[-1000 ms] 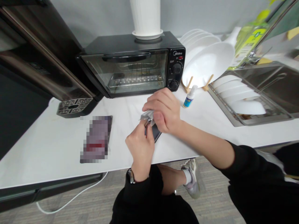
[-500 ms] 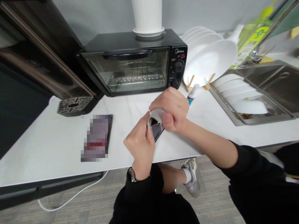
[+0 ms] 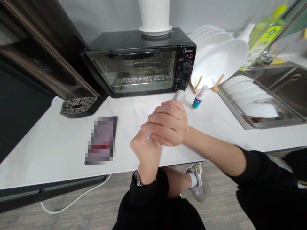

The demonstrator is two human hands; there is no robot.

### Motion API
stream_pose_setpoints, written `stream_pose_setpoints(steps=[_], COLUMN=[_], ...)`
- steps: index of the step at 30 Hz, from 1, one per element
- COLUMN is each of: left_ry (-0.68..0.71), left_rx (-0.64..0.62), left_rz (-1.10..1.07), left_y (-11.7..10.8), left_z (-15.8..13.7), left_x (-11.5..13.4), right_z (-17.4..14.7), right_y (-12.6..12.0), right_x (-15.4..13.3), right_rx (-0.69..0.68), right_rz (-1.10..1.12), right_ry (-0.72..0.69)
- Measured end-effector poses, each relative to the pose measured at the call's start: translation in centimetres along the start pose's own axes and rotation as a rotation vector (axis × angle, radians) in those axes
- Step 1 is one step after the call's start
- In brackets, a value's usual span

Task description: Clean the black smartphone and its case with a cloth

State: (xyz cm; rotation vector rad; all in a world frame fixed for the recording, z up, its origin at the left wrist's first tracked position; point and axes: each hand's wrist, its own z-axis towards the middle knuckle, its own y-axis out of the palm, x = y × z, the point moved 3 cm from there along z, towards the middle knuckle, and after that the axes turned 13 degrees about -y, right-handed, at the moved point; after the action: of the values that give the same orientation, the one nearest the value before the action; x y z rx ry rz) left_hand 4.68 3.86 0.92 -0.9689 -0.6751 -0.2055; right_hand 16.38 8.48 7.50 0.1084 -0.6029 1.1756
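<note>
White table (image 3: 59, 143) fronts a toaster oven (image 3: 141, 62). Before the oven, left hand (image 3: 146, 153) and right hand (image 3: 168, 124) clench together around a white cloth (image 3: 149, 136), barely visible.

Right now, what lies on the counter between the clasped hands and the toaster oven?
In the head view, only bare white countertop lies between the right hand and the toaster oven; the small spray bottle stands off to the right.

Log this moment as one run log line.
left hand: closed, object hidden | right hand: closed over left | near: spray bottle, phone, toaster oven
</note>
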Motion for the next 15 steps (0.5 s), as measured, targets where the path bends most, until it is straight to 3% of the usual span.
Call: stream_pose_setpoints(steps=[3, 6, 12, 15], left_ry=[0.116, 0.151, 0.159, 0.118], left_rx=[0.126, 0.143, 0.141, 0.113], left_rz=[0.017, -0.016, -0.078, -0.064], left_y=[-0.7, -1.1, -1.1, -0.9], left_z=[-0.1, 0.0, 0.0, 0.0], left_x=[0.6, 1.0, 0.9, 0.7], right_z=[-0.3, -0.8, -1.6, -1.3], right_y=[-0.2, -0.2, 0.0, 0.0], right_x=[0.7, 1.4, 2.2, 1.7], right_rx=[0.02, 0.054, 0.158, 0.119], right_rz=[-0.034, -0.004, 0.218, 0.182], right_ry=[0.07, 0.183, 0.642, 0.594])
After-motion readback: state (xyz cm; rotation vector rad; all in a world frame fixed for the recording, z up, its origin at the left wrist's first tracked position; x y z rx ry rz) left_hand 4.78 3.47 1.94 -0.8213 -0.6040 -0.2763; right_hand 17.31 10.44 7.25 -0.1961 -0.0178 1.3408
